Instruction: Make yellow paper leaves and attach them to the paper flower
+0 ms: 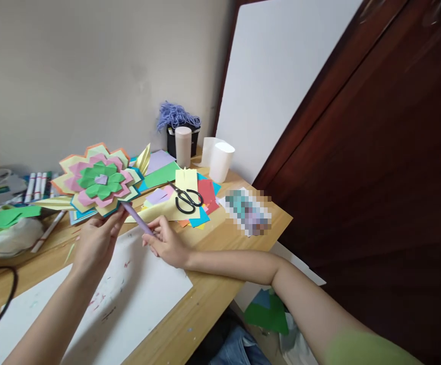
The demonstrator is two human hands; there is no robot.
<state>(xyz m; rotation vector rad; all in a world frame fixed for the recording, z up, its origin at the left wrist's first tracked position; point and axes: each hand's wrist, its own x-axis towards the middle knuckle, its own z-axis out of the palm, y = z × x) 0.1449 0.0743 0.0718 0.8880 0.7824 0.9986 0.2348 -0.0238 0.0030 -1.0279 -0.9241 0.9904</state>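
Note:
A layered paper flower (pixel 101 179), with green, pink, pale yellow, orange and blue petals, is held up above the table, its face toward me. My left hand (pixel 99 234) is closed at its lower edge, where the stem meets the petals; some fingers are hidden behind the bloom. From there a purple rolled-paper stem (pixel 137 218) slants down to the right. Its lower end is pinched between the thumb and fingers of my right hand (pixel 166 244). Striped yellow paper leaves (pixel 143 161) stick out on both sides of the flower. Beneath my hands lies a white, marked sheet (pixel 129 299).
Black scissors (pixel 188 198) lie on coloured paper scraps right of the flower. Behind stand a beige bottle (pixel 183 147), a white roll (pixel 221 162) and a black holder with purple yarn (pixel 178 115). Markers (pixel 38 186) are at left; a blurred packet (pixel 246 210) lies near the table's right edge.

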